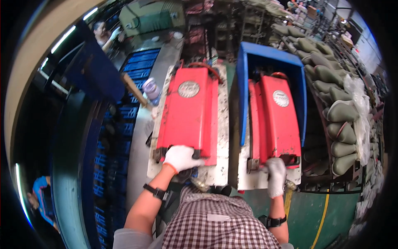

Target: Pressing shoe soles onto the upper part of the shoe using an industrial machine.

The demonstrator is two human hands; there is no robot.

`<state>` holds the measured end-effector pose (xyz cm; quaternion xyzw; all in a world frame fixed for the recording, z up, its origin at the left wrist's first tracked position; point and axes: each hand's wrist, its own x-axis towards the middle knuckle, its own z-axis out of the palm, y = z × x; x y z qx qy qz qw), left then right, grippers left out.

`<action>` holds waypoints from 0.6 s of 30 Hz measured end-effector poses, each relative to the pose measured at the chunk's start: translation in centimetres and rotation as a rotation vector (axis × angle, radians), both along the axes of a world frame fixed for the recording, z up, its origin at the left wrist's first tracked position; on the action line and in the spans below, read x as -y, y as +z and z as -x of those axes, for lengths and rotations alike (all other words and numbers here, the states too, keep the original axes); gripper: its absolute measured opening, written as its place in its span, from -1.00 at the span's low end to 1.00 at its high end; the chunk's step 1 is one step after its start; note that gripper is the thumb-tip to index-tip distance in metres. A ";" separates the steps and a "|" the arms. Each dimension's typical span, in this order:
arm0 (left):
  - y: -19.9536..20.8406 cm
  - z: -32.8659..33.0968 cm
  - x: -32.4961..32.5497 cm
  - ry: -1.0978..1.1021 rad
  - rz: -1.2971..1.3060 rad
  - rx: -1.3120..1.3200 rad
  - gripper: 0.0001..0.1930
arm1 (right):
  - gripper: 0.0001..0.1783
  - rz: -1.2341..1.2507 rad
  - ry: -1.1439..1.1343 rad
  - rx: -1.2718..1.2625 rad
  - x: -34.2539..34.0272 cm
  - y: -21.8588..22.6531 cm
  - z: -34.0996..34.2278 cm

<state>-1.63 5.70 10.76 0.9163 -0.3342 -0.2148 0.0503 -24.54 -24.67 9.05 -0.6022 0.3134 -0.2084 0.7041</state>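
My left hand (180,159), in a white glove, rests against the front end of the left red machine (186,114). Its thumb points right, apart from the fingers, and nothing shows between them. My right hand (276,177), gloved and slightly blurred, is closed at the front end of the right red machine (280,120). Whatever it may hold is hidden. Both machines have long red covers with round silver plates and stand on worn white bases. Below my left hand is a dark round part (182,176) with a brass-coloured fitting (200,184).
A blue hood (271,50) surrounds the right machine's back and sides. Olive shoe-shaped pieces (344,133) fill a rack at the right, beside clear plastic (358,120). A metal bench (141,145) with a purple-lidded bottle (151,89) stands left. Two other people are farther left.
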 end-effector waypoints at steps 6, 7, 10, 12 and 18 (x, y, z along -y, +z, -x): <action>0.9 -1.0 0.6 0.024 -0.015 -0.044 -0.28 | -0.53 0.295 1.264 -0.355 -8.5 -3.1 -9.0; 0.8 -1.0 0.6 0.038 0.016 -0.029 -0.27 | -0.49 0.191 1.433 -0.499 -10.1 -2.8 -10.2; 0.2 -1.1 0.2 0.046 0.037 -0.032 -0.28 | -0.43 -0.104 1.530 -0.661 -14.3 -5.9 -10.0; 0.4 -0.8 -0.1 0.071 0.022 -0.053 -0.29 | -0.42 -0.241 1.567 -0.631 -15.4 -9.2 -9.0; 0.5 0.0 0.2 0.042 0.055 -0.071 -0.52 | -0.31 -0.266 1.710 -0.575 -22.0 -10.3 -8.1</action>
